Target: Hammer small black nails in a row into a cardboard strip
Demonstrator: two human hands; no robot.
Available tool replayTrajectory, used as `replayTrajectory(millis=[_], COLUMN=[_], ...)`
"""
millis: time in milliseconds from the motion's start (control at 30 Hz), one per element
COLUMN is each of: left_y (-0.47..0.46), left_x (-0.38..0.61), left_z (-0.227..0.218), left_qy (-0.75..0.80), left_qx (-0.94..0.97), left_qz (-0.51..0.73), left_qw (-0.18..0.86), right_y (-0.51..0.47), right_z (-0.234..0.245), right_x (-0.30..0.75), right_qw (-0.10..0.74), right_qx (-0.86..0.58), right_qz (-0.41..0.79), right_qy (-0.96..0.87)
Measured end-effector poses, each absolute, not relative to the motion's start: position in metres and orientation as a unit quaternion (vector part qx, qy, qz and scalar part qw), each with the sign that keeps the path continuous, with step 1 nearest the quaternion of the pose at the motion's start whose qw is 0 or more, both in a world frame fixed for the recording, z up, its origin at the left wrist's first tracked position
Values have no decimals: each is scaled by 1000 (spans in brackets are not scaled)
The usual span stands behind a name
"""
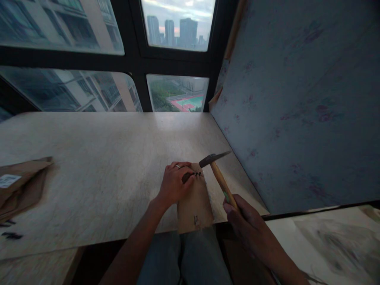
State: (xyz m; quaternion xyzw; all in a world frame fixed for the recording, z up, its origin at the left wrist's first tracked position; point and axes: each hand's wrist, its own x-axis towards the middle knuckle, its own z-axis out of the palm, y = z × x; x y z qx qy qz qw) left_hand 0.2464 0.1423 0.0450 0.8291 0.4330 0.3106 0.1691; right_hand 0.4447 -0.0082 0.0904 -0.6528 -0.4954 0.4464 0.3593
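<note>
A hammer (221, 178) with a wooden handle and a dark metal head is gripped in my right hand (243, 213). Its head hangs just above and to the right of a flat brown board (192, 202), which lies near the table edge and juts over it. My left hand (175, 182), with a ring on one finger, rests on the board's far left part. Its thumb and forefinger come together beside a short row of small dark pieces (197, 174) on the board. What lies between those fingertips is too small to tell.
The pale tabletop (103, 158) runs back to dark-framed windows. At the left lie a brown paper packet (23, 186) with a white label and some small black pieces (12, 235). A flower-patterned wall (297, 107) closes off the right side. My legs (184, 257) are under the edge.
</note>
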Motion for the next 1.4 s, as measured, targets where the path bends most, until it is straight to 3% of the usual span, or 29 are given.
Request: replayTrajectory(millis=[433,933,1033,1233,1400], left_y=[138,129,128,133,139], left_x=[249,243,239,238,232], left_z=[44,49,46,40,45], left_qy=[413,290,299,411,426], left_qx=[851,823,791,548,441], left_qz=[308,480,534,621,621], left_qw=[103,-91,-11,380,488], right_y=[-16,-13,-13,-12,-11], right_z=[62,34,29,23,27], right_x=[420,413,412,409,409], right_qw=[372,417,428,428,434], right_qx=[-691,-702,-694,-696,-703], right_qz=[408,405,405,416,403], right_qy=[-467,-411,-413,-399,-394])
